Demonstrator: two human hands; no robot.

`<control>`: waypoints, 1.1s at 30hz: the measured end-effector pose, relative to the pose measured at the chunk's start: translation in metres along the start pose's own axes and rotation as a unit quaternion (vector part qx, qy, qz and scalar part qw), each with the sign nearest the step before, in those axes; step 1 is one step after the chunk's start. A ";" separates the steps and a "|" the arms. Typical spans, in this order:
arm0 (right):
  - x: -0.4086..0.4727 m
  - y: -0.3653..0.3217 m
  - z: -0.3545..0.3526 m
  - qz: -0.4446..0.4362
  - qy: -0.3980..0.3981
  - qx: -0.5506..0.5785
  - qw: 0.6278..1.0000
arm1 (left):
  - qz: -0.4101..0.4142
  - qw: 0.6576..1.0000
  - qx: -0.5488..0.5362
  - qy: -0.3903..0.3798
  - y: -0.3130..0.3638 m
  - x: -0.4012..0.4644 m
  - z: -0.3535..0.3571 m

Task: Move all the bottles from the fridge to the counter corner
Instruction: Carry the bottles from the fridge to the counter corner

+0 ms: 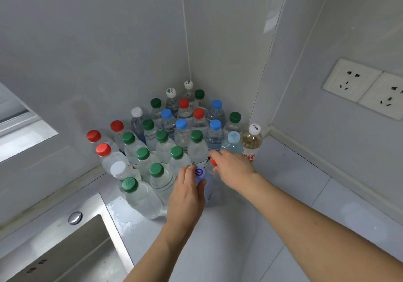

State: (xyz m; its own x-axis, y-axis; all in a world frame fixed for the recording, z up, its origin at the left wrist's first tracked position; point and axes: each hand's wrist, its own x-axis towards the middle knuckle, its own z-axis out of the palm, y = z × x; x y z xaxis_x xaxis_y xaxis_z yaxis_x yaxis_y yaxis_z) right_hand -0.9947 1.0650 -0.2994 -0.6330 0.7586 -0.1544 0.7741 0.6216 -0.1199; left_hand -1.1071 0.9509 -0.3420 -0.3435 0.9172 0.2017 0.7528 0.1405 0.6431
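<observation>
Several clear plastic bottles [163,142] with green, red, blue and white caps stand packed in the counter corner [283,172]. My left hand [187,194] grips the neck of a bottle with a purple cap [200,174] standing at the front of the group. My right hand [233,168] curls over the top of a red-capped bottle [213,161] just to the right of it; its body is hidden under the hand. A bottle of yellowish drink with a white cap [251,142] stands at the right end.
A steel sink [65,249] with a round drain button [75,217] lies at the lower left. A window frame [19,127] is on the left wall. Two wall sockets [368,87] sit on the right wall. White counter stretches to the right of the bottles.
</observation>
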 end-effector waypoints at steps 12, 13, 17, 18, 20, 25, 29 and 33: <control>-0.054 -0.002 -0.015 0.034 0.028 0.105 0.993 | -0.043 0.997 0.066 -0.015 0.029 -0.006 -0.015; -0.061 -0.001 -0.019 0.032 0.037 0.116 0.992 | -0.030 0.997 0.077 -0.014 0.033 -0.007 -0.018; -0.103 0.004 -0.030 0.036 0.089 0.112 0.989 | 0.064 0.986 0.152 0.000 0.049 -0.016 -0.026; -0.109 0.005 -0.030 0.041 0.101 0.105 0.989 | 0.083 0.981 0.176 -0.004 0.050 -0.015 -0.027; -0.131 0.010 -0.033 0.060 0.124 0.095 0.986 | 0.119 0.973 0.199 -0.009 0.063 -0.019 -0.029; -0.191 0.030 -0.036 0.109 0.146 0.081 0.980 | 0.174 0.960 0.215 -0.039 0.100 -0.036 -0.023; -0.248 0.049 -0.034 0.155 0.157 0.077 0.972 | 0.209 0.951 0.215 -0.077 0.136 -0.058 -0.008; -0.303 0.067 -0.029 0.205 0.161 0.078 0.962 | 0.250 0.941 0.204 -0.103 0.173 -0.087 0.011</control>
State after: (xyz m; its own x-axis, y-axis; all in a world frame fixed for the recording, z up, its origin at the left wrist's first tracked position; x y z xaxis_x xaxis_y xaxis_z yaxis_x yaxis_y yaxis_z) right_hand -0.7512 0.8819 -0.2324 -0.2232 0.9707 0.0892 0.9347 0.2391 -0.2632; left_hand -0.9404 0.8996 -0.2567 0.1958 0.9532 0.2303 0.9584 -0.2357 0.1608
